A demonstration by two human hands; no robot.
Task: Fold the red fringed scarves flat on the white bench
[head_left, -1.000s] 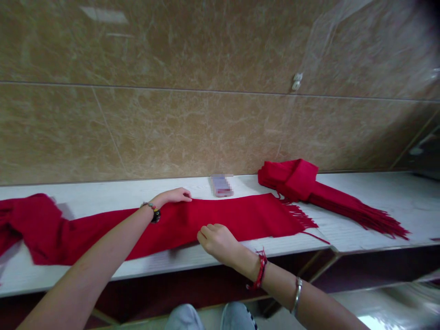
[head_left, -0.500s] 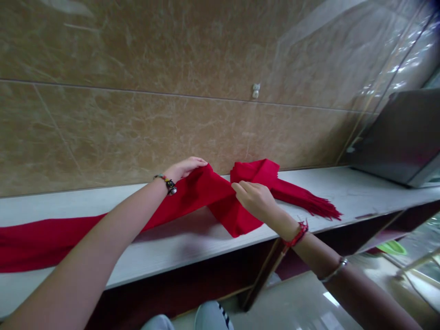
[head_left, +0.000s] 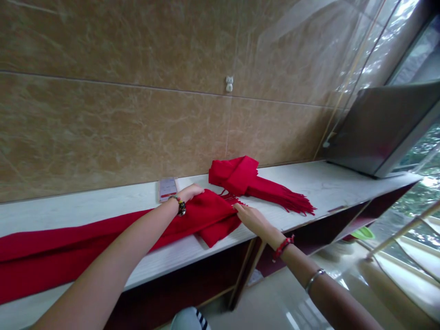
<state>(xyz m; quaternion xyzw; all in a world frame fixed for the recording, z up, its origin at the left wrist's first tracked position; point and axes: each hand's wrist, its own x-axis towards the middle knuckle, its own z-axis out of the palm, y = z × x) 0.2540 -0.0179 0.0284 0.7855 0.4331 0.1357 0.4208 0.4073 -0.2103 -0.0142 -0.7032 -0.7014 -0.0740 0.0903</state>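
Note:
A long red scarf (head_left: 127,238) lies along the white counter, running off the left edge of the view. My left hand (head_left: 191,191) grips its far edge near the right end, fingers closed on the cloth. At the fringed end, my right hand (head_left: 252,217) pinches the near side of the scarf. Part of the cloth is folded underneath and hangs close to the counter's front edge. Just beyond my hands rests a second bundle of red scarf (head_left: 237,176), folded over itself, its fringe (head_left: 295,201) pointing right. Whether the two red pieces join is hidden.
A phone (head_left: 167,189) lies on the white counter (head_left: 309,176) behind my left wrist. Brown wall tiles (head_left: 120,133) rise at the back, with a small white hook (head_left: 229,84). A grey box-like appliance (head_left: 381,128) stands at the right end. Open shelves (head_left: 192,270) sit below.
Both hands have lowered with the scarf towards the counter, and its fringe now shows between them. My view has shifted right, and the phone has come into sight.

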